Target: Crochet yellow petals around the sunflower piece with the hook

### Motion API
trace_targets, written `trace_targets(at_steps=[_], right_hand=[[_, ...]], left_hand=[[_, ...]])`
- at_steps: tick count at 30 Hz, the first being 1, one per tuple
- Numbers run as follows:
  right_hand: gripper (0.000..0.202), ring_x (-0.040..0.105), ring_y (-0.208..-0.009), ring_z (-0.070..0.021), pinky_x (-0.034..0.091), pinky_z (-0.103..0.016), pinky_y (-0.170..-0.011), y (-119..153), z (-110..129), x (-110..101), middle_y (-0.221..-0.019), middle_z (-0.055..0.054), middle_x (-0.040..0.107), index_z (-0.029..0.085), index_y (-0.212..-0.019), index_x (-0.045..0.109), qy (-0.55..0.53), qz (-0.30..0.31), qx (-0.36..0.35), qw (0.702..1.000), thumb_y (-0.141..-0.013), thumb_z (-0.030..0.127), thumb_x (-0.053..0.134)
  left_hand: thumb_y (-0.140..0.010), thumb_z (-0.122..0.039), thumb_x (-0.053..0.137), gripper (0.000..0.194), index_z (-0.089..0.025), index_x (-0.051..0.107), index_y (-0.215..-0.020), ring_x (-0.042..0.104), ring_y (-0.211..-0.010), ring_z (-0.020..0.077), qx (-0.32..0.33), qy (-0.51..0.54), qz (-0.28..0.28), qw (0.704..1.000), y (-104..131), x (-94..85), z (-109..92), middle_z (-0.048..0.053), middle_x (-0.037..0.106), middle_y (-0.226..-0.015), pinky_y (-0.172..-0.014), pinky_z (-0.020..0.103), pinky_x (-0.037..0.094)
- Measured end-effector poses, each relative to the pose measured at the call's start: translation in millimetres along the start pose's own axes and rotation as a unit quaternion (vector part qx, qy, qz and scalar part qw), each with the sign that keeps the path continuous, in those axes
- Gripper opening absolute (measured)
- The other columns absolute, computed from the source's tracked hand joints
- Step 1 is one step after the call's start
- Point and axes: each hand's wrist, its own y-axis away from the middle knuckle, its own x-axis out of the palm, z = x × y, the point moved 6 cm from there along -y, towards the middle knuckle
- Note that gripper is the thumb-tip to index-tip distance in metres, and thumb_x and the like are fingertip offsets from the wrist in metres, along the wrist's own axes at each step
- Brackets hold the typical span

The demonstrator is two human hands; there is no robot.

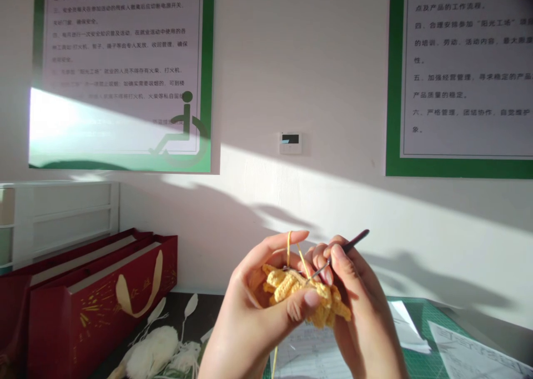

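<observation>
hook (353, 242) slants down and leftward from our right hand (358, 290), its long axis running to the upper edge of the yellow piece (287, 287), which lies just below and left of that grip. the tip seems to meet the piece there; whether it sits in a stitch we cannot tell. our right fingers pinch the hook, while our left hand (258, 301) clasps the piece, thumb across its front. yarn (302, 259) passes over our raised left index finger and down to the piece, beside the tip. we hold all this above a dark table (210, 307) with a green mat (433, 312) and papers (410, 334); a fluffy white ball (154, 348) and red bags (95, 312) sit to our left. ahead, a partly sunlit wall (258, 62) bears two signs (120, 45) and a small panel (290, 143).
</observation>
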Motion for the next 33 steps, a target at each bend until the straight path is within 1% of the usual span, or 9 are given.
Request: trace_targets(at_steps=[2, 4, 6, 9, 12, 19, 24, 28, 33], right_hand=[[0.027, 0.054, -0.065, -0.0143, 0.049, -0.027, -0.059, 0.1, -0.7, -0.5, -0.074, 0.002, 0.053, 0.025, -0.083, 0.048, 0.005, -0.004, 0.022, 1.000, -0.092, 0.044, 0.066], [0.026, 0.055, -0.068, -0.0132, 0.050, -0.027, -0.063, 1.3, 5.2, -1.9, -0.079, 0.003, 0.057, 0.026, -0.083, 0.048, 0.047, -0.010, 0.003, 0.999, -0.092, 0.040, 0.068], [0.020, 0.059, -0.074, -0.0126, 0.051, -0.025, -0.067, 3.6, 16.9, -1.6, -0.085, 0.002, 0.060, 0.025, -0.085, 0.051, 0.125, 0.001, -0.069, 0.990, -0.093, 0.034, 0.068], [0.009, 0.063, -0.086, -0.0135, 0.053, -0.024, -0.072, 9.8, 32.2, 3.4, -0.092, 0.000, 0.062, 0.025, -0.091, 0.058, 0.248, 0.035, -0.205, 0.946, -0.094, 0.020, 0.065], [0.014, 0.063, -0.091, -0.0145, 0.053, -0.025, -0.072, 12.9, 34.9, 4.5, -0.096, -0.003, 0.062, 0.024, -0.095, 0.059, 0.290, 0.037, -0.271, 0.917, -0.093, 0.012, 0.063], [0.015, 0.063, -0.090, -0.0132, 0.053, -0.024, -0.072, 10.7, 29.4, 1.9, -0.098, -0.003, 0.062, 0.024, -0.098, 0.059, 0.274, 0.023, -0.276, 0.921, -0.094, 0.009, 0.061], [0.013, 0.063, -0.091, -0.0134, 0.055, -0.024, -0.072, 9.1, 29.4, 4.8, -0.096, -0.002, 0.061, 0.025, -0.098, 0.061, 0.242, 0.025, -0.266, 0.933, -0.095, 0.012, 0.061], [0.013, 0.063, -0.092, -0.0138, 0.057, -0.025, -0.074, 7.2, 29.1, 9.2, -0.093, -0.002, 0.061, 0.025, -0.097, 0.062, 0.214, 0.038, -0.255, 0.942, -0.094, 0.012, 0.061], [0.021, 0.065, -0.089, -0.0151, 0.058, -0.028, -0.071, 10.8, 31.1, 7.1, -0.094, -0.002, 0.062, 0.026, -0.098, 0.063, 0.235, 0.039, -0.296, 0.925, -0.091, 0.006, 0.061]], left_hand=[[-0.066, -0.022, 0.093, 0.054, -0.023, 0.075, -0.117, 0.065, -0.079, 0.0173, 0.007, 0.002, -0.016, 1.000, 0.0, -0.7, -0.3, 0.004, 0.069, -0.088, -0.071, 0.026, 0.055], [-0.065, -0.022, 0.093, 0.057, -0.023, 0.075, -0.119, 0.063, -0.076, 0.0156, 0.017, -0.005, -0.030, 0.999, 0.1, -1.8, -0.9, 0.004, 0.068, -0.087, -0.067, 0.024, 0.054], [-0.065, -0.022, 0.094, 0.061, -0.024, 0.073, -0.122, 0.061, -0.073, 0.0144, 0.029, -0.011, -0.044, 0.999, 0.7, -2.3, -1.8, 0.003, 0.068, -0.086, -0.064, 0.023, 0.053], [-0.068, -0.022, 0.092, 0.063, -0.028, 0.070, -0.127, 0.062, -0.076, 0.0157, 0.046, -0.007, -0.060, 0.997, 2.9, -1.2, -3.1, 0.003, 0.069, -0.090, -0.066, 0.024, 0.053], [-0.075, -0.024, 0.088, 0.061, -0.031, 0.066, -0.131, 0.064, -0.080, 0.0170, 0.055, -0.001, -0.073, 0.996, 6.1, 0.7, -3.9, 0.004, 0.068, -0.097, -0.067, 0.025, 0.055], [-0.080, -0.024, 0.083, 0.059, -0.031, 0.063, -0.135, 0.066, -0.088, 0.0194, 0.048, -0.011, -0.070, 0.996, 8.3, 2.2, -2.4, 0.007, 0.068, -0.108, -0.074, 0.028, 0.057], [-0.078, -0.024, 0.086, 0.057, -0.032, 0.066, -0.130, 0.063, -0.078, 0.0152, 0.067, -0.009, -0.087, 0.994, 7.8, 0.4, -1.2, 0.002, 0.065, -0.095, -0.069, 0.026, 0.056], [-0.071, -0.019, 0.090, 0.060, -0.029, 0.069, -0.127, 0.064, -0.074, 0.0146, 0.088, 0.012, -0.110, 0.990, 7.4, -1.2, -1.6, 0.000, 0.064, -0.086, -0.065, 0.024, 0.055], [-0.067, -0.014, 0.092, 0.060, -0.026, 0.072, -0.122, 0.067, -0.075, 0.0149, 0.078, 0.051, -0.108, 0.990, 4.7, 0.1, 0.3, 0.002, 0.070, -0.081, -0.067, 0.022, 0.057]])
